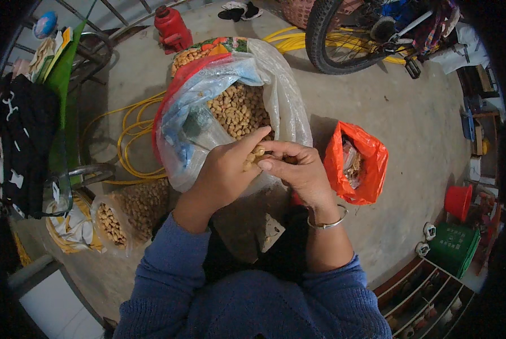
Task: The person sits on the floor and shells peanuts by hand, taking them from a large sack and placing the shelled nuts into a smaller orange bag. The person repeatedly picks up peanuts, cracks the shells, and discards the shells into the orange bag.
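Note:
My left hand (pixel 221 169) is cupped around a few unshelled peanuts (pixel 253 158), its thumb pointing up and away from me. Against these peanuts, the thumb and forefinger of my right hand (pixel 301 169) are closing on one of them. Something brownish shows under the right fingers, partly hidden. Both hands are over the near edge of a large woven plastic sack (pixel 293 110), rolled open and lined with clear plastic. Many peanuts in the shell (pixel 240 108) fill its middle. To the right stands an orange plastic bag (pixel 373 169) with husk-like scraps and clear plastic inside.
A clear bag of peanuts (pixel 140 207) lies at left, beside a coiled yellow hose (pixel 128 148). Beyond the sack are a red bottle jack (pixel 172 31) and a bicycle wheel (pixel 314 38). A green bag (pixel 452 248) and a rack (pixel 422 296) stand at lower right.

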The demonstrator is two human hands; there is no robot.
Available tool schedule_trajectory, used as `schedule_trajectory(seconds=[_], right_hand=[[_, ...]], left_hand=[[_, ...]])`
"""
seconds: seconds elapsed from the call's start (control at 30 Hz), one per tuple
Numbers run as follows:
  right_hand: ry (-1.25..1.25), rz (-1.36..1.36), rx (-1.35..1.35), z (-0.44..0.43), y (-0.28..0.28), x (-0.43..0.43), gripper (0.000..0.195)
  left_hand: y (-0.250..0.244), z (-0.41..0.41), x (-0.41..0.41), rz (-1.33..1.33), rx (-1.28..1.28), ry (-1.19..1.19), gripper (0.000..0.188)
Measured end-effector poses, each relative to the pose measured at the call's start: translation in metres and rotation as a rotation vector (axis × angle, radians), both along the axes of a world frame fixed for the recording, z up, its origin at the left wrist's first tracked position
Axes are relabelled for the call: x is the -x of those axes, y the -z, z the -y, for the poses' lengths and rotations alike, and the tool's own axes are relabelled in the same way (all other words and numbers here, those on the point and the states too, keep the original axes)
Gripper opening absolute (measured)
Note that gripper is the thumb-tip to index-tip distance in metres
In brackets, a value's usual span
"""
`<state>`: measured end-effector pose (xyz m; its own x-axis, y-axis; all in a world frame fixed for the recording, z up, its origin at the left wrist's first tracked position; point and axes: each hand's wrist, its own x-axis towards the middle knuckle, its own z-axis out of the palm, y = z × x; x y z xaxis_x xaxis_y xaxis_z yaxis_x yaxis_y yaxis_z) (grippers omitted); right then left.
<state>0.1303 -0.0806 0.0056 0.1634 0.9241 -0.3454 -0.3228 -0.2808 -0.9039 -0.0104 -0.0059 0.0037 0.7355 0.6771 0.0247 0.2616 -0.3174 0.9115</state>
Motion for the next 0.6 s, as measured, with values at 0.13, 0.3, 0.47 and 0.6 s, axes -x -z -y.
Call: schedule_trajectory(seconds=[0.13, 0.3, 0.47, 0.6], right_hand=[[0.032, -0.075, 0.093, -0.001, -0.005, 0.003, 0.018], [0.034, -0.664, -0.008, 0.003, 0.011, -0.015, 0.022], [0.254, -0.704, -0.08, -0.005, -0.008, 0.001, 0.022], [0.27, -0.696, -0.101, -0.005, -0.004, 0.001, 0.019]], left_hand=[[-0.001, 0.002, 0.0, -0.016, -0.015, 0.032, 0.038], [-0.006, 0.002, 0.0, 0.064, 0.142, -0.003, 0.039], [-0.015, -0.002, 0.0, 0.169, 0.595, -0.207, 0.038], [-0.013, -0.002, 0.0, 0.154, 0.584, -0.216, 0.037]])
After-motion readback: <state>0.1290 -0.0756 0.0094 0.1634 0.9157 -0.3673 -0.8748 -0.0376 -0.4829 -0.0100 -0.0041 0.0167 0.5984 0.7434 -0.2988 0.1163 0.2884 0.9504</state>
